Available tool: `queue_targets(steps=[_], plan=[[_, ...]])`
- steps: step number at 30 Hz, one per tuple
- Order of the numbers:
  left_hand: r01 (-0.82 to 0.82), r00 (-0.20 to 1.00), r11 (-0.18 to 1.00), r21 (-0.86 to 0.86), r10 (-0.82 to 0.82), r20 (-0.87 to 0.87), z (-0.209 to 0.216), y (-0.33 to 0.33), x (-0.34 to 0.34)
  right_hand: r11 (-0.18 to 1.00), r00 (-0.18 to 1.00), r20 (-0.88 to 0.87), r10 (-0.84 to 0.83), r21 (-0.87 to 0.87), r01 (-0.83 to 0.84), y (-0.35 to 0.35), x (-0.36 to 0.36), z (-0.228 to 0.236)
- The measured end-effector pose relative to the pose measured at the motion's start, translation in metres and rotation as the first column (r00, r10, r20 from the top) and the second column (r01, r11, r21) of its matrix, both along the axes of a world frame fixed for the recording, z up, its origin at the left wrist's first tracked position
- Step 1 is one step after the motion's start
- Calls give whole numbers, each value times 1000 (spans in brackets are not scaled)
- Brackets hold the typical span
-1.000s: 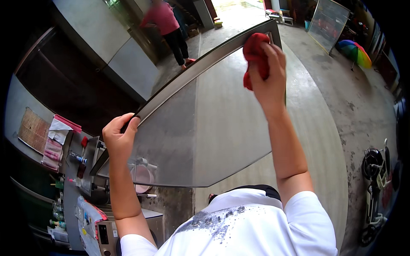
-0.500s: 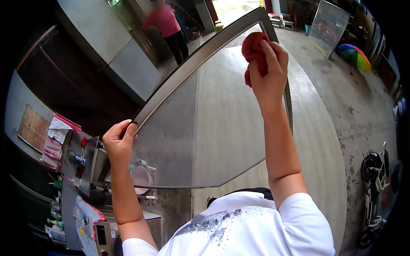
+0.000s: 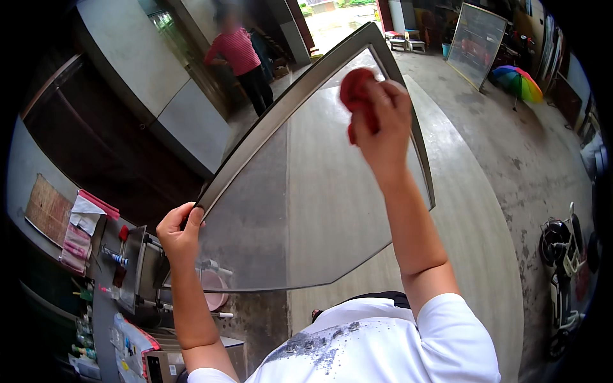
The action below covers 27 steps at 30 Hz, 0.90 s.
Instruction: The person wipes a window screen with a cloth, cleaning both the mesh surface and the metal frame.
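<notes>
A large see-through window panel [image 3: 255, 210] with a grey metal frame is held up in front of me, tilted. Whether its pane is glass or mesh I cannot tell. My left hand [image 3: 181, 230] grips the frame at its left corner, thumb on the near face. Near the panel's far upper end, my right hand [image 3: 386, 131] is closed around a bunched red cloth [image 3: 357, 92]. The cloth lies against or just over the pane, inside the frame; motion blurs it slightly.
A person in a pink top [image 3: 239, 54] stands beyond the panel. Back right are a leaning framed screen [image 3: 477, 45] and a rainbow umbrella [image 3: 518, 83]. A scooter-like vehicle [image 3: 563, 262] stands at right. On the left are hanging towels [image 3: 80, 230] and a pink basin [image 3: 216, 287].
My right hand and the red cloth have moved left and a little nearer to me across the pane. My left hand keeps its grip; the panel sits slightly lower in view.
</notes>
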<state>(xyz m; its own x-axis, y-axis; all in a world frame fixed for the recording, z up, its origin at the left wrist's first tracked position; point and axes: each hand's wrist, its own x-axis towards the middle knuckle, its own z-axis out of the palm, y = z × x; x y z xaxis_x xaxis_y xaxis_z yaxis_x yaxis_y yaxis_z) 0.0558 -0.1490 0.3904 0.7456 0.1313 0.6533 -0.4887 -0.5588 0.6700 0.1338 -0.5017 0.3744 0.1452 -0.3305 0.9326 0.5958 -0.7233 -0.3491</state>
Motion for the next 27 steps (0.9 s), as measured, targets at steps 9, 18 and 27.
queue_targets(steps=[9,18,27], plan=[[-14,1000,1000,-5,14,-14,-3,-7,4,890,977,-130,168,-407,-207,52,-16,-44],[-61,996,998,-13,61,66,6,6,-6,994,994,-20,106,-6,-106,27,4,-20],[-80,995,994,-80,85,54,8,17,-17,991,986,-119,116,-55,-123,14,10,-70]])
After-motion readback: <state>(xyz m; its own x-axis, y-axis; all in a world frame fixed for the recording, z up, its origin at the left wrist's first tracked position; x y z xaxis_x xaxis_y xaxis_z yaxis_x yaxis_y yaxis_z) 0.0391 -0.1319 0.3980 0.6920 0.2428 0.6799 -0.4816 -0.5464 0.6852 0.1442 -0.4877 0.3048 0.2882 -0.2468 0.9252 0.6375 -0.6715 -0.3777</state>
